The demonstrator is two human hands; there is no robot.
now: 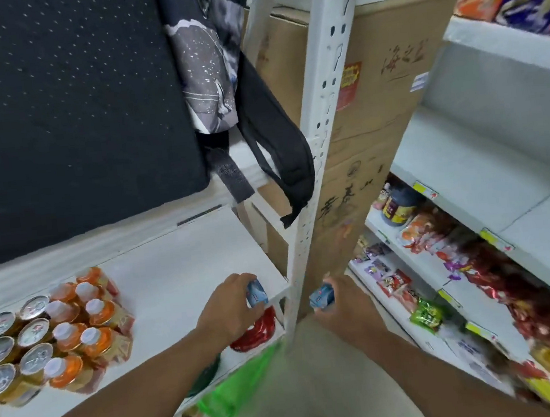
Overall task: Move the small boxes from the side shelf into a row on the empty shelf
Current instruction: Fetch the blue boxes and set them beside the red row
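From my feed I look down on a white shelf (179,279) that fills the lower left, with a pale floor (318,373) below it at 6 o'clock. A white perforated upright post (310,170) rises from the shelf's near right corner toward 12 o'clock and splits the view between the two arms. Behind it stands a big cardboard carton (384,101) with handwriting on its side.

At 9 o'clock on the shelf sits a cluster of orange bottles (86,330) with white caps, and beside them, further left, a group of cans (13,351). A dark perforated panel (62,105) covers the upper left, and a backpack (207,62) hangs at 12 o'clock, its black strap (281,153) dangling beside the post. To the right, from 2 to 5 o'clock, runs a side shelf (485,159) unit holding snack packets (448,251), blurred, and a dark jar (399,207).

My left hand (230,311) has its grip closed round a small blue box (256,293), right at the white shelf's corner at about 6 o'clock. My right hand (348,302) grips a second blue box (322,296) just on the other side of the post, over the floor. A green bag (232,396) and a red item (256,332) lie under the shelf edge.
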